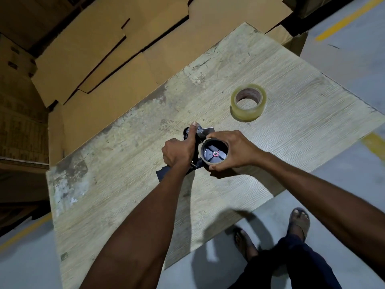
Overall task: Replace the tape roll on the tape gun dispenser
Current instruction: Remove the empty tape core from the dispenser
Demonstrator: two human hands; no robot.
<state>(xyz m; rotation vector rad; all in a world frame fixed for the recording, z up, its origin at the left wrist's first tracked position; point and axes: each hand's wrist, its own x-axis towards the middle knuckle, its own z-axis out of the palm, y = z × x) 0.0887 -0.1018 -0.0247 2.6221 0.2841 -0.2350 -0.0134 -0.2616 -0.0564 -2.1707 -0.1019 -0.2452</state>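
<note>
Left hand (pixel 179 152) grips tape gun (pixel 163 174), thumb forward. Right hand (pixel 235 151) curled round empty core (pixel 216 163) on hub. Core likely light, crushable: hold rim evenly. Fresh roll (pixel 249 103) flat on surface (pixel 125 205), well apart.

Dim storeroom corner, beat-up desk, cardboard everywhere

A pale wood-grain desk (pixel 291 69) with scuffed, blotchy patches is set at an angle on a grey concrete floor (pixel 354 65), which is marked with yellow lines (pixel 350 17). Flattened cardboard sheets (pixel 100 65) are piled along the desk's far edge, and printed cartons (pixel 18 113) are stacked at the left in deep shade. Soft shadows are cast on the floor by the near edge.
</note>
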